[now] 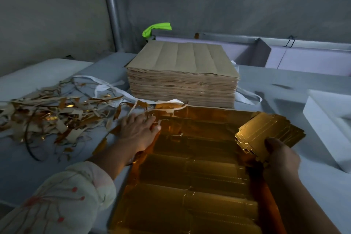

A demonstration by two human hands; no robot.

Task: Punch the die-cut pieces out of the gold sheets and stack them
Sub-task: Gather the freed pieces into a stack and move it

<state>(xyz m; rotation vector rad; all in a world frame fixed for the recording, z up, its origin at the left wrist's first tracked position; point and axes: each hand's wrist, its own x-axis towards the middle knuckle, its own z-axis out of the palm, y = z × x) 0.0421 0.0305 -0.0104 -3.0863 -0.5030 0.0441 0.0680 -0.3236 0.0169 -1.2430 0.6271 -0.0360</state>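
Sheet (190,176) lay flat on desk (57,157), closest to me. Thin card, light, foil face slick. Judged it would crease or tear at nicks, so better to press beside the cuts than yank.

My right hand (281,156) gripped pieces (266,135), fingers curled round near end of fanned stack, above sheet's right edge. Stack likely to slip, needing firm pinch.

My left hand (138,129) lay flat, fingers straight, on sheet's far-left corner among scraps (47,116).

Beyond: tall pile (182,74), brown backs up.
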